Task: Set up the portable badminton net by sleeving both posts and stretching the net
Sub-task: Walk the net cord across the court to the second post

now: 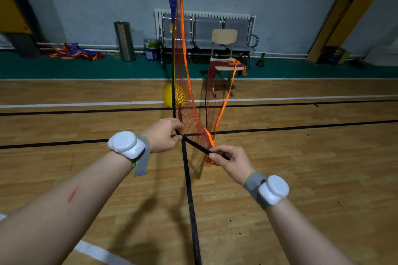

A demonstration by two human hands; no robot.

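Observation:
A red mesh net (189, 114) with orange edging and a blue top band hangs along an upright post that runs out of the top of the view. My left hand (165, 134) grips a thin black post (197, 146) where the net bunches. My right hand (231, 160) pinches the near end of that black post, with the orange net edge gathered against my fingers. The post slants between both hands. The net's far end drapes over a wooden chair (224, 49).
A yellow ball (169, 94) lies on the wooden floor behind the net. Metal bench seats (207, 30), a steel bin (124, 41), a paint bucket (150, 48) and a heap of blue-orange fabric (75, 51) line the far wall.

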